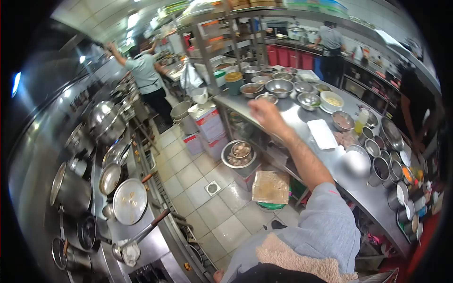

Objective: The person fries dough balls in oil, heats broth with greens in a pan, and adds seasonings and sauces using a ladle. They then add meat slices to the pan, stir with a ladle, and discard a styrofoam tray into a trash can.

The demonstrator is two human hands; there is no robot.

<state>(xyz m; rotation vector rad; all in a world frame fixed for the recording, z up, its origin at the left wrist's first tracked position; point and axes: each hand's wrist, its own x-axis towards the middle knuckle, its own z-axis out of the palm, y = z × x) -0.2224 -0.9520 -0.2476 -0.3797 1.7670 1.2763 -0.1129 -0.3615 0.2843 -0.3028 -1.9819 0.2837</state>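
Right hand (266, 115) hangs over the edge of the counter (295, 114), fingers too blurred to tell whether spread or pinching, a small metal bowl (269, 97) on the counter just beyond

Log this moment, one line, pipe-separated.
right hand: extended near small steel bowl, contact unclear | left hand: frame bottom, mostly hidden | steel counter: more bowls, white tray

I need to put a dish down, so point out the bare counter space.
The steel counter looks bare between the right hand and the white tray, and between the dark-filled container and the front edge. It is crowded beyond the hand with metal bowls, and along the right with metal containers.
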